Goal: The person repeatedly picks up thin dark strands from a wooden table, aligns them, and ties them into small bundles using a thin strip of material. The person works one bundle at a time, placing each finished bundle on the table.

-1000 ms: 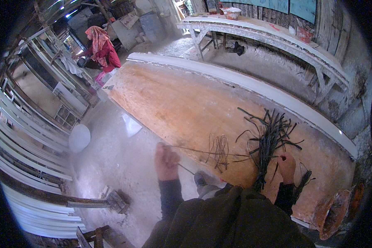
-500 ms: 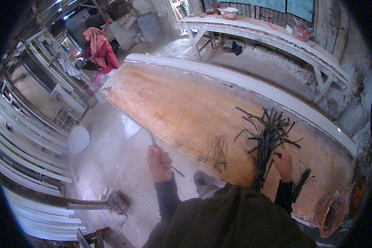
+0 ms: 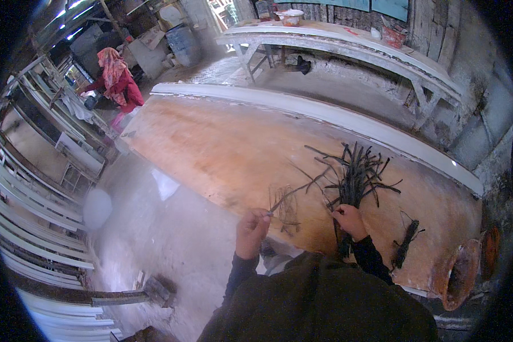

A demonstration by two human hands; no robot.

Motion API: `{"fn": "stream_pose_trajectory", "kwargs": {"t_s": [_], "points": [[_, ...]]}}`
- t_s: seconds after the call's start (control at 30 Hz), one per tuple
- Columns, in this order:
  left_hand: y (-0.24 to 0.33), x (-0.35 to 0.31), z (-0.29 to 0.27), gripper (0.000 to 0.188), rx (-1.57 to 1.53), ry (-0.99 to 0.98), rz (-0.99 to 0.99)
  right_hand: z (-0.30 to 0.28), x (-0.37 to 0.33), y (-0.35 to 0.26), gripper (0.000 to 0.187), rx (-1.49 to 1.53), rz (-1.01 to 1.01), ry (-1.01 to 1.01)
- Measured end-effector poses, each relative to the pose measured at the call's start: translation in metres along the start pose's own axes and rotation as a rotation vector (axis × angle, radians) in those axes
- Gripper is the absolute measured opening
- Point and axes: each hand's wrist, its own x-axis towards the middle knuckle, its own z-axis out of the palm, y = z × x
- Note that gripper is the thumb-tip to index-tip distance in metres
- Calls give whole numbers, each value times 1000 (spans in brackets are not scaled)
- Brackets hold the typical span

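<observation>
My left hand [image 3: 252,233] pinches one end of a thin black strip [image 3: 300,189], which slants up and right over the wooden tabletop [image 3: 205,151]. My right hand [image 3: 350,221] is closed at the lower part of a bundle of black strips [image 3: 354,182]. A thin strand runs down to its fingertips, but what they grip is unclear. The bundle's loose ends fan out toward the far side. Beneath the left hand's strip lies a loose coil of thin dark strands [image 3: 288,211]. A smaller tied black bundle [image 3: 406,246] rests right of my right hand.
A long white moulding [image 3: 313,108] lines the table's far edge. Beyond it stands a workbench [image 3: 336,41] with a bowl [image 3: 290,17] and a red bucket [image 3: 393,37]. White strips [image 3: 34,228] are racked at left. A person in red [image 3: 117,82] stands at the far left.
My left hand has moved right, from beyond the table edge toward the coil, its strip now slanting over the table. My right hand has shifted left across the bundle's lower part.
</observation>
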Motion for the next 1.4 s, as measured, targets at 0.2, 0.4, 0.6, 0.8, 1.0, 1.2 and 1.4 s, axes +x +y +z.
{"fn": "stream_pose_trajectory", "kwargs": {"t_s": [0.2,0.4,0.6,0.8,1.0,1.2,1.4], "points": [[-9,0,3,10,72,-138,-36,-5,-10,-28,26,-29,-43,211],[-34,11,12,12,473,-497,206,-24,-26,-97,39,-505,-582,461],[-26,11,21,13,538,-587,345,-41,-39,-120,33,-203,-561,-426],[-19,24,-19,14,598,-314,182,-63,-45,-91,31,321,-73,-398],[-16,22,-33,15,422,-247,126,-86,-53,-63,24,724,127,-321],[-38,26,-44,15,320,-253,111,-95,-54,-44,13,1091,24,-165],[-72,35,-55,14,651,-248,253,-91,-50,-59,12,1439,-132,76]]}}
